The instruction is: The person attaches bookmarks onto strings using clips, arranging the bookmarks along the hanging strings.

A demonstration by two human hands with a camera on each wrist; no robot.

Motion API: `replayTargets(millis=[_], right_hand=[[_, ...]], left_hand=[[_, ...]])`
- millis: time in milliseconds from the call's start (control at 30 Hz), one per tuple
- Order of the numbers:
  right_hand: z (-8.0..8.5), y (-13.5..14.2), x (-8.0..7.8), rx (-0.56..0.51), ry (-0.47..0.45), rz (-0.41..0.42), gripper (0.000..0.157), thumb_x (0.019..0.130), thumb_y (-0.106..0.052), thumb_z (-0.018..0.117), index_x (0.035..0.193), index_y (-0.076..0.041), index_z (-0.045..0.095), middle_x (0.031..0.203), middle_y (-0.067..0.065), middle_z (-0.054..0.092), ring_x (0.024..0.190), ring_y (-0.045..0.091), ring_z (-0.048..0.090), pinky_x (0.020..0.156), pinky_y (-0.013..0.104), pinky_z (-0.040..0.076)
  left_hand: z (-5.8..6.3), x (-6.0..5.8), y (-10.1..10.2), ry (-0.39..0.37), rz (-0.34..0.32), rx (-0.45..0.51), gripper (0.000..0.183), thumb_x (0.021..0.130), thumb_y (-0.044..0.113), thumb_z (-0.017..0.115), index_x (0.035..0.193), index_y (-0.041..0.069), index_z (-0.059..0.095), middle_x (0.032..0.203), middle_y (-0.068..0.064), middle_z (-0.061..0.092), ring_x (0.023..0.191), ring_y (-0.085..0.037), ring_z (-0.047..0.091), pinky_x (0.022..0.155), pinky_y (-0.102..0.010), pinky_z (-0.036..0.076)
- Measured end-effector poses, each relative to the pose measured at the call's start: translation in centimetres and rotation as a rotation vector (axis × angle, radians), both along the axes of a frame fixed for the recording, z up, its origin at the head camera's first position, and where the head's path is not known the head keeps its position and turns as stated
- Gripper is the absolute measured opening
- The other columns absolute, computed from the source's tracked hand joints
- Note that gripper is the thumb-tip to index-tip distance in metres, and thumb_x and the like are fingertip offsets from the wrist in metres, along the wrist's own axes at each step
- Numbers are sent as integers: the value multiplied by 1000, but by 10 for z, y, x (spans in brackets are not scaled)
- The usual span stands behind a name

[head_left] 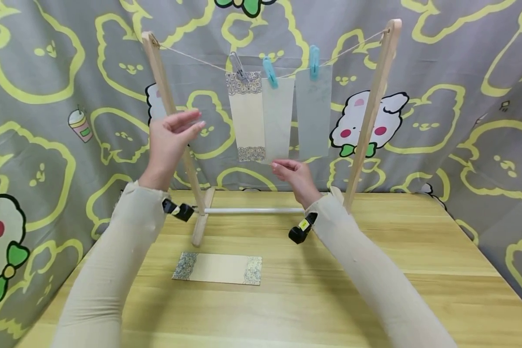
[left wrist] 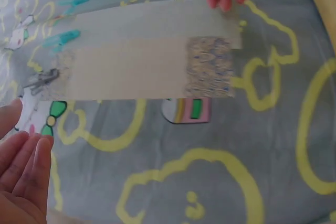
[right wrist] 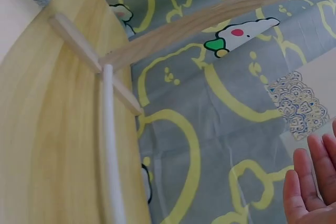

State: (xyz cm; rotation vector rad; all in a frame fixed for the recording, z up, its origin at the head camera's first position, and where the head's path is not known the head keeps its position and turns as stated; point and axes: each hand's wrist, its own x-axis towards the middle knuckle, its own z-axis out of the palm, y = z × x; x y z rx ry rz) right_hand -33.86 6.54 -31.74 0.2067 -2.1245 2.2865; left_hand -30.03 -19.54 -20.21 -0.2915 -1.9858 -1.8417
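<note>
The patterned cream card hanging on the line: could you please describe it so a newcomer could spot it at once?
Find the wooden drying rack standing on the table, with a string between its posts. Three cards hang there; this cream card is leftmost, held by a grey peg. Unlike its plain neighbours on blue pegs, it has ornate patterned ends.

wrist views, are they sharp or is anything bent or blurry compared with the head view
Head view: evenly lit, sharp, no hard shadows. Left wrist view: soft, the left hand blurred at the corner, the patterned card hazy. Right wrist view: the wooden post bows from lens distortion.
</note>
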Motion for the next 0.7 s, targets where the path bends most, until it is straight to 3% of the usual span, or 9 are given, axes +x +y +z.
replayTargets(millis=[267, 433, 700], right_hand=[[-29, 9, 16, -10, -66, 40, 35, 90, -19, 65, 119, 1, 61, 117, 17, 63, 97, 18, 64, 95, 40, 47], [-49, 11, 32, 27, -96, 98, 37, 89, -19, 67, 119, 2, 60, 115, 18, 64, 106, 30, 60, 98, 44, 44], [-74, 11, 52, 2, -145, 159, 32, 91, -11, 63, 117, 6, 59, 106, 10, 69, 100, 26, 64, 94, 39, 48]], left_hand=[[-58, 9, -28, -44, 111, -58, 46, 79, 27, 77, 118, 5, 66, 113, -2, 68, 95, -9, 63, 80, -15, 50], [-92, 8, -42, -95, 142, -7, 44, 80, 28, 76, 118, 7, 66, 109, 0, 69, 94, -9, 63, 79, -15, 50], [-134, 0, -61, -125, 149, 138, 43, 80, 18, 76, 117, -1, 64, 95, 9, 71, 86, -6, 65, 72, -14, 52]])
